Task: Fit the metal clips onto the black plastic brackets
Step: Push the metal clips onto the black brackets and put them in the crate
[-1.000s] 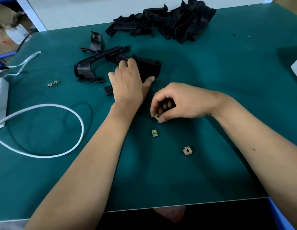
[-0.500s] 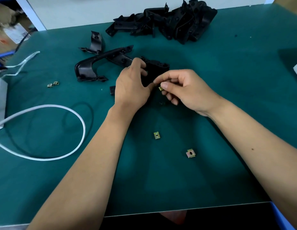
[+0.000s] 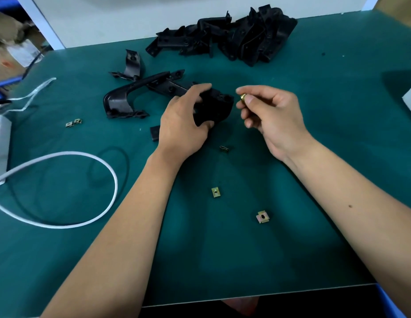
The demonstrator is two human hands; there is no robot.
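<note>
We hold the black bracket in our left hand, fingers curled round it, just above the green counter. Our right hand sits just right of the bracket, thumb and forefinger pinching a metal clip, not yet touching the plastic. Nearer us than the bracket lie three loose clips: one on edge, one flat, one further right. Beyond the bracket is the pile of brackets.

The clip is small and held by its tip, so it could slip or go on skewed if the bracket's edge is not lined up.

Half a second ago the clip was at the bracket; now the right hand has drawn back, and a clip lies below the bracket that was not there.
</note>
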